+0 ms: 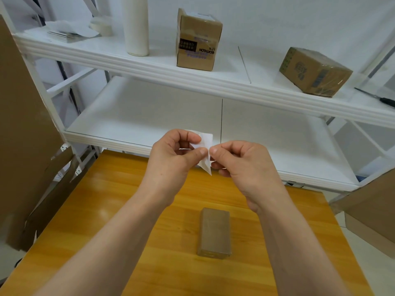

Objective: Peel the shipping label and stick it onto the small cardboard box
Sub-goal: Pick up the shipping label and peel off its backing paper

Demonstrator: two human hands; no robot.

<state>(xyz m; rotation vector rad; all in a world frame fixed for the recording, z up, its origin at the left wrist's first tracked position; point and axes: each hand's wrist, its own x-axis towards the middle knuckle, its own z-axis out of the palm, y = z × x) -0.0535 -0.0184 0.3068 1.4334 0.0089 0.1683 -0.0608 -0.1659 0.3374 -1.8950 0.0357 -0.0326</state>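
A small white shipping label (205, 140) is held up in the air above the far edge of the wooden table (119, 206). My left hand (173, 159) pinches its left side between thumb and fingers. My right hand (241, 165) pinches its right edge at the thumb tip, and a white corner points down between the two hands. The small flat cardboard box (214, 231) lies on the table below and nearer to me, between my forearms, untouched.
A white metal shelf rack (149, 65) stands behind the table. Its upper shelf bears two taped cardboard boxes (197, 39) (314, 72), a white roll (136, 24) and papers. Flattened cardboard (25, 124) leans at the left, another carton (372, 216) stands at the right.
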